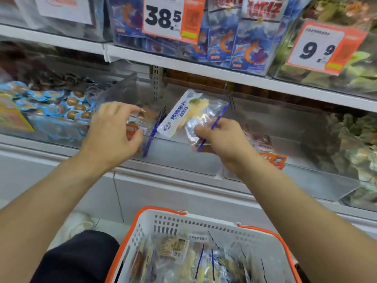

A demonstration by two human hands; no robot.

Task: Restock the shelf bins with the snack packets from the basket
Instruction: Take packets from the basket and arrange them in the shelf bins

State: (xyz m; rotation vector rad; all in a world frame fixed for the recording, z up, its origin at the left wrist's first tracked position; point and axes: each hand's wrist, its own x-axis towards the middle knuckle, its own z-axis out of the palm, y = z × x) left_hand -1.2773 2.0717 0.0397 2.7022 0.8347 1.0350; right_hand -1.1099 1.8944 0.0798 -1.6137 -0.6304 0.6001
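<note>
My right hand (220, 137) pinches a clear snack packet (189, 113) with a white-and-blue label and yellowish pieces inside, held tilted over the front wall of a clear shelf bin (183, 160). My left hand (114, 129) grips another packet (140, 121) with an orange label and a blue edge strip, just left of the first, at the same bin's front. Below, a white basket (204, 223) with an orange rim holds several more such packets (183, 260).
To the left, a bin of blue-wrapped egg snacks (61, 103). A bin of green-grey packets (350, 144) stands at the right. The upper shelf carries blue shrimp-print bags (240, 48) and price tags 38.5 (163, 17) and 9.9 (318, 50). My dark-clad knee (77, 258) is beside the basket.
</note>
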